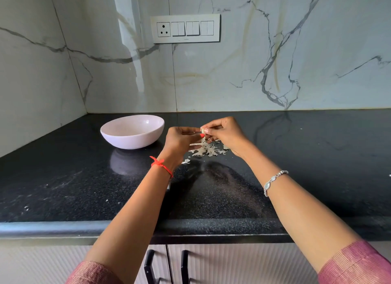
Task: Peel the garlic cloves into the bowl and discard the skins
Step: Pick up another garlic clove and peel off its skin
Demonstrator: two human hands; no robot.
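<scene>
Both grips are closed on one small thing. The right grip (224, 133) pinches a pale garlic clove (203, 130) between thumb and forefinger, and the left grip (182, 137) meets it from the other side, its fingers curled and its fingertips on the same clove. We cannot tell how much skin is on the clove, because it is small and half covered by the fingers. The clove is held in the air above the worktop (306, 156), just over a loose heap of papery skins (204, 150) that lies on the dark stone beneath the two grips. One stray flake (186, 161) lies a little nearer to us, beside the left wrist.

To the left of the grips, near but apart from them, stands the pale pink bowl (131, 142), upright, its shape mirrored in the polished stone. From this angle we see only its far inner wall, so we cannot say what lies in it.

A red thread (161, 166) is tied round the left wrist and a silver bracelet (273, 181) sits on the right forearm. Both sleeves are dull pink. On the marble wall behind we see a white switch panel (185, 28). Below the worktop edge are pale cabinet doors with black handles (149, 266).
</scene>
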